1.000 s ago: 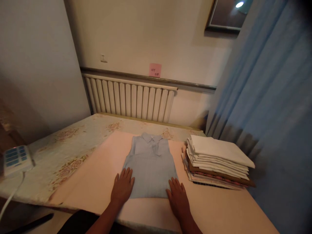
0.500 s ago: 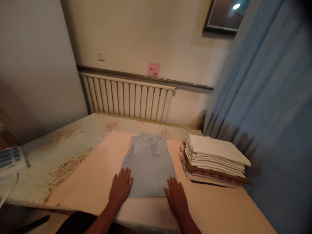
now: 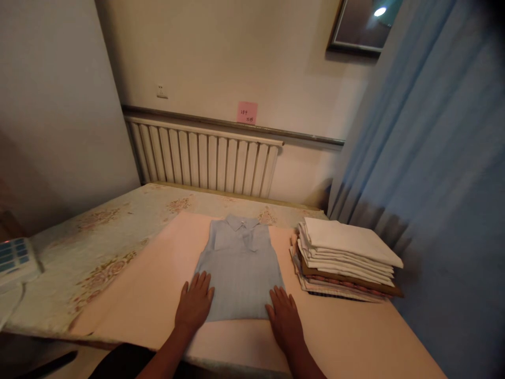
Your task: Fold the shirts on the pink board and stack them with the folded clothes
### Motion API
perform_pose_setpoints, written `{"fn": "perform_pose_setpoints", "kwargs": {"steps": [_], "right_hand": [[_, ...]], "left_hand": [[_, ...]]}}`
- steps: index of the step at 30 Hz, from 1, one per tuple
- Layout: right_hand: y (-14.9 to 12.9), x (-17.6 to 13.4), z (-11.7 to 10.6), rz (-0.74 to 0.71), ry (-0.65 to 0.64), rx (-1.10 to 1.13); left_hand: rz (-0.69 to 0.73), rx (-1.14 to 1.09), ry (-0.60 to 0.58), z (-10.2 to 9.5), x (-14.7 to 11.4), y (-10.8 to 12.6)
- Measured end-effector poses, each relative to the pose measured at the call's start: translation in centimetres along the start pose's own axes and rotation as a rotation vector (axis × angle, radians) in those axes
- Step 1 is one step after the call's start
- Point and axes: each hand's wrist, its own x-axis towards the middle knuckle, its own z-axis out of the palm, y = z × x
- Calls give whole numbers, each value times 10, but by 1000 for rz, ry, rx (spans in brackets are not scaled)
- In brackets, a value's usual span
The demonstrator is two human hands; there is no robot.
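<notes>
A light blue sleeveless shirt (image 3: 241, 273) with a collar lies flat on a pink cloth (image 3: 158, 284), its collar toward the wall. My left hand (image 3: 194, 302) rests palm down over the shirt's lower left edge, fingers stretched out and slightly apart. On the opposite side, my right hand (image 3: 284, 318) lies in the same way over the lower right edge. Neither hand grips the fabric. The shirt's two lower side edges are partly hidden under my hands.
Right of the shirt stands a stack of folded cloths (image 3: 347, 247), white on top. A blue curtain (image 3: 426, 173) hangs beyond it. Behind the flower-patterned tablecloth (image 3: 114, 226) is a radiator (image 3: 205, 158). A white device with a cable (image 3: 18, 260) sits at the left.
Both hands stay flat on the shirt in the same places. The whole view has shifted very slightly; the shirt and stack look unmoved.
</notes>
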Motion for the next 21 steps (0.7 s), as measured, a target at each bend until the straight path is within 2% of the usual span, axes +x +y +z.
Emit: {"fn": "perform_pose_setpoints", "kwargs": {"steps": [11, 21], "right_hand": [[1, 0, 0, -6, 10, -1], [-1, -1, -3, -11, 11, -7]], "left_hand": [[6, 1, 3, -3, -1, 1], [5, -11, 16, 2, 0, -1]]}}
